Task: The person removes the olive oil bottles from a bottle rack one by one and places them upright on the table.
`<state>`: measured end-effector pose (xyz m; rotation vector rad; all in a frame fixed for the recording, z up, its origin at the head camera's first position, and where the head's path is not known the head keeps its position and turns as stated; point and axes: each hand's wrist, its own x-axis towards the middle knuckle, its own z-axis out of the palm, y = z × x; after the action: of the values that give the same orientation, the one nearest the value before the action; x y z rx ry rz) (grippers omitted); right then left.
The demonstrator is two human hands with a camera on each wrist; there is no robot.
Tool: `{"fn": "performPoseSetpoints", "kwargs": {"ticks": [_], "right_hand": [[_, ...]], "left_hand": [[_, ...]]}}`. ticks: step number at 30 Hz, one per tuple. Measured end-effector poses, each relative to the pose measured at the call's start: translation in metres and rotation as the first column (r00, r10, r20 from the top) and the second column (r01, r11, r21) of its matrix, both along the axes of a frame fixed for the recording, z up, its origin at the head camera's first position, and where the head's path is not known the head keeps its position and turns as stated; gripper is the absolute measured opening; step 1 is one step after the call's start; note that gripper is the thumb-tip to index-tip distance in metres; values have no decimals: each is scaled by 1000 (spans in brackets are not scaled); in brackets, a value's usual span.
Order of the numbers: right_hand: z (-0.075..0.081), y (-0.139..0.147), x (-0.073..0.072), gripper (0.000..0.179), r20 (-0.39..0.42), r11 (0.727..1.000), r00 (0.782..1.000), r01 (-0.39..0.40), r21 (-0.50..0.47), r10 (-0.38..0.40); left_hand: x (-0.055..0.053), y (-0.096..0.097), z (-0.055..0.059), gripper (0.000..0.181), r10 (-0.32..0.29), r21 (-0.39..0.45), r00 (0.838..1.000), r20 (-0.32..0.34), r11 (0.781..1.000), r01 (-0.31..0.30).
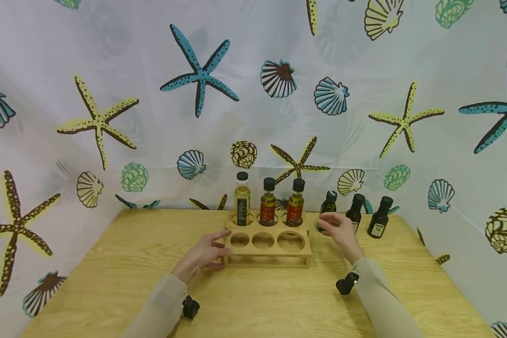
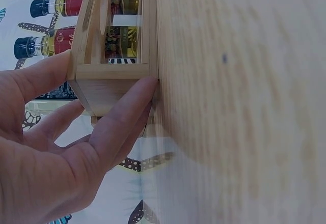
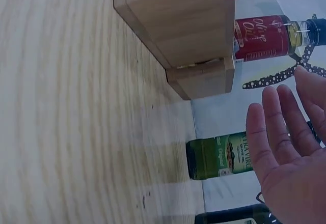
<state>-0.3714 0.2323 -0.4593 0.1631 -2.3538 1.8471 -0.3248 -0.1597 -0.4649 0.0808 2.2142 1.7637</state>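
Observation:
My left hand [image 1: 203,253] touches the left end of a two-tier wooden bottle rack [image 1: 257,256]. In the left wrist view its thumb lies at the rack's top edge, with the other fingers along the end face. Two red-labelled olive oil bottles [image 1: 268,209] and one taller, dark-labelled bottle [image 1: 242,204] stand in the rear row. Three round holes in the front row hold nothing. My right hand [image 1: 338,230] is right beside a green olive oil bottle [image 3: 214,155], fingers extended and slightly bent. It partly hides this bottle; no grip on it shows.
Two dark bottles [image 1: 379,218] with pale labels stand to the right of the green bottle. The wooden table [image 1: 270,300] ends at a patterned cloth backdrop [image 1: 245,117] behind and at both sides.

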Motion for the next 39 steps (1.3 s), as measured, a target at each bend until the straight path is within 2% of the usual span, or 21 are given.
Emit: {"fn": "performPoseSetpoints", "kwargs": {"ticks": [12,24,39], "right_hand": [[5,-19,0,37,27,998,999,-39,-51,41],[13,-37,-14,42,-1,997,999,-43,-69,43],[21,-50,-31,56,-24,988,995,-101,-121,98]], "left_hand": [[2,0,3,66,-5,3,1000,6,1000,5],[0,1,2,65,9,3,1000,19,1000,-9],[2,2,3,66,8,0,1000,16,1000,-8]]}}
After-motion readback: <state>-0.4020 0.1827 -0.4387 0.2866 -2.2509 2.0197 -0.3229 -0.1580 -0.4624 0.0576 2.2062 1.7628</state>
